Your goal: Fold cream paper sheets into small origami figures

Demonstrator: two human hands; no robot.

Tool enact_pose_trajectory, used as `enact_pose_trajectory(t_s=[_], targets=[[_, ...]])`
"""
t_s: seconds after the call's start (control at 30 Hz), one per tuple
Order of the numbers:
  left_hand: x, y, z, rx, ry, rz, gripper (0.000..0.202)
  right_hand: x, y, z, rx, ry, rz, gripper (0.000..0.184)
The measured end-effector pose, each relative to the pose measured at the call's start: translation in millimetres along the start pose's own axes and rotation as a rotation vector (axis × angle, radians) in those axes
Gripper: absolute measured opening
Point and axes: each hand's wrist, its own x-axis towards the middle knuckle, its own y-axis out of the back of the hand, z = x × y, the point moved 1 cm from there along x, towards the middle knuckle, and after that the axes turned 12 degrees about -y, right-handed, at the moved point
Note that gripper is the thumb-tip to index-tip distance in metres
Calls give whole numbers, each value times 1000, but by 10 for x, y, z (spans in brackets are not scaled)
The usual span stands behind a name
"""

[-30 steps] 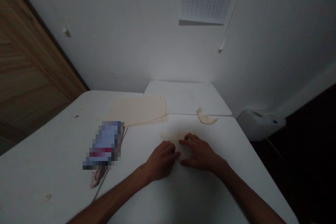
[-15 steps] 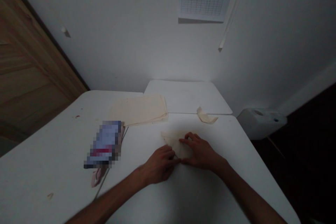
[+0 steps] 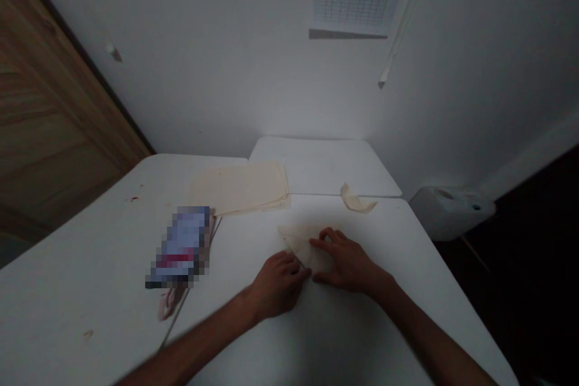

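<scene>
A small cream sheet (image 3: pixel 302 242), folded into a triangle, lies on the white table (image 3: pixel 344 325) in front of me. My left hand (image 3: pixel 277 284) rests curled at its near left edge, fingertips pinched on the fold. My right hand (image 3: pixel 347 260) lies over the sheet's right part, fingers bent and pressing it down. Most of the sheet's near side is hidden under both hands.
A stack of cream sheets (image 3: pixel 239 188) lies further back on the left. A crumpled cream scrap (image 3: pixel 355 200) sits at the back right. A blurred-out flat item (image 3: pixel 180 246) lies to the left, with something pink (image 3: pixel 167 304) beneath it. A white bin (image 3: pixel 447 210) stands right of the table.
The sheet went from a flat strip to a triangle folded along a diagonal. My left hand slid a little toward me along the fold; my right hand stayed put.
</scene>
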Motion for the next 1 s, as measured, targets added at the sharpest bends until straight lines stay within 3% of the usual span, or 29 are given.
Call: enact_pose_trajectory(t_s=[0.7, 1.0], targets=[[-44, -58, -5, -1, 5, -105, 37, -3, -15, 0, 8, 5, 8, 72], [16, 29, 33, 19, 13, -22, 30, -19, -10, -15, -6, -13, 6, 71]])
